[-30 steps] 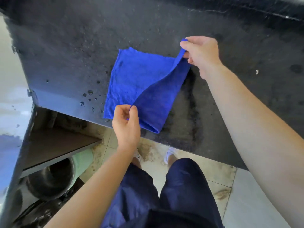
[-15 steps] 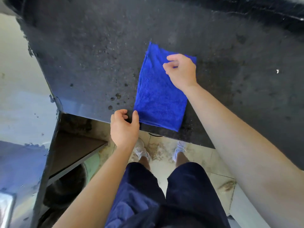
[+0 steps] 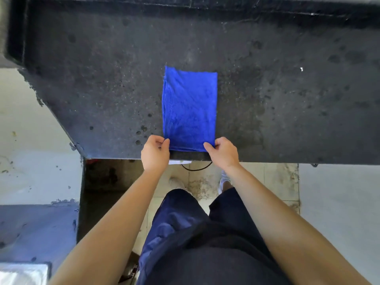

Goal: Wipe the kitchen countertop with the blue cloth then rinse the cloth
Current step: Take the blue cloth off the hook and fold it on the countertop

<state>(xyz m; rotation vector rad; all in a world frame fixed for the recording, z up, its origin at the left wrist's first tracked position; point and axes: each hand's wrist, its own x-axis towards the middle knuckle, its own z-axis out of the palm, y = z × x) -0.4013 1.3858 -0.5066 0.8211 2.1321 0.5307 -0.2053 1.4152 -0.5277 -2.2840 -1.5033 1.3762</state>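
Observation:
The blue cloth [image 3: 189,109] lies folded in half as a tall rectangle on the dark speckled countertop [image 3: 98,83], its near edge close to the counter's front edge. My left hand [image 3: 154,153] pinches the cloth's near left corner. My right hand [image 3: 224,153] pinches the near right corner. Both hands sit at the counter's front edge, about a cloth's width apart.
Water drops [image 3: 141,130] dot the counter left of the cloth. A raised dark ledge [image 3: 185,5] runs along the back. A lower counter section [image 3: 30,229] sits at the left with an open cabinet recess [image 3: 109,182]. Tiled floor [image 3: 205,182] and my legs are below.
The cloth went from half-open to folded flat in half. My right hand left the far corner and came to the near right corner; my left hand now pinches the near left corner.

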